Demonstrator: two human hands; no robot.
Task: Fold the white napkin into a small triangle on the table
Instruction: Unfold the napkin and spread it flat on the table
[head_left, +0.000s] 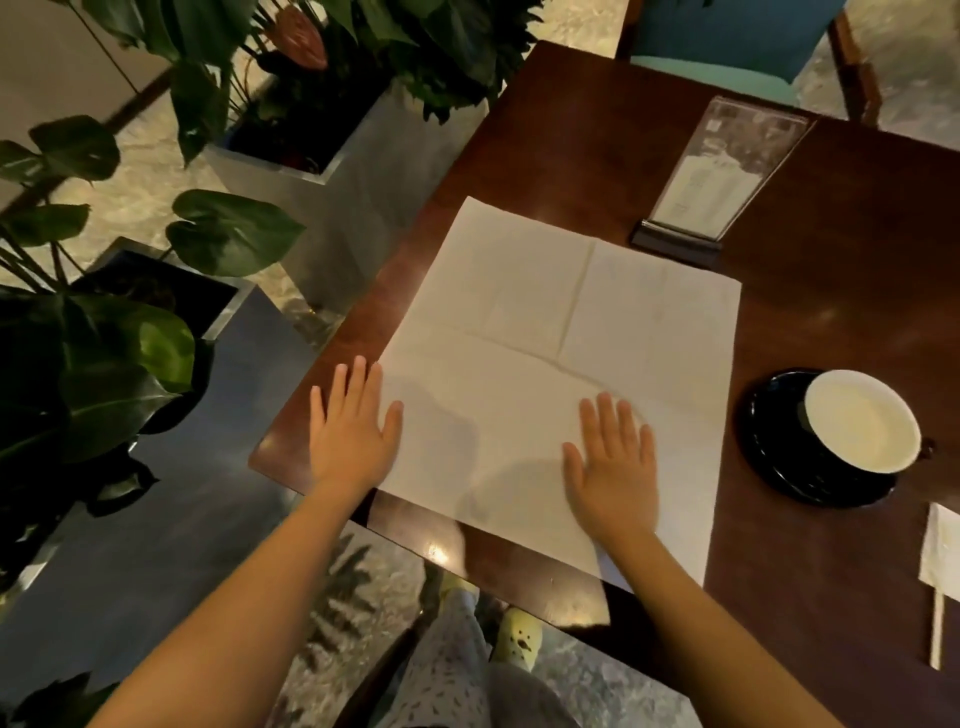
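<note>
A person's left hand (356, 426) and right hand (615, 467) lie flat and open, fingers straight and slightly spread, gripping nothing, on a white napkin (545, 322) spread fully unfolded across the near corner of a dark wooden table (831, 312). The left hand sits at the napkin's left edge, its thumb side over the paper and its outer fingers over bare wood; the right hand rests wholly on the napkin's near half, right of centre. Both hands are a little blurred. Two fold creases cross near the middle of the sheet, and its near right corner reaches the table's edge. To the right of the napkin, and apart from it, a white-lined cup (862, 421) stands on a black saucer (769, 447). Beyond the napkin's far edge an upright clear menu stand (722, 176) sits in a dark base. At the frame's right edge lie a small folded white paper (943, 556) and a pale stick (936, 634). Leafy plants (104, 353) in square planters (332, 171) line the floor on the left, a teal chair (727, 41) faces the far side, and patterned trousers (447, 675) and a yellow shoe (519, 639) show below the table.
</note>
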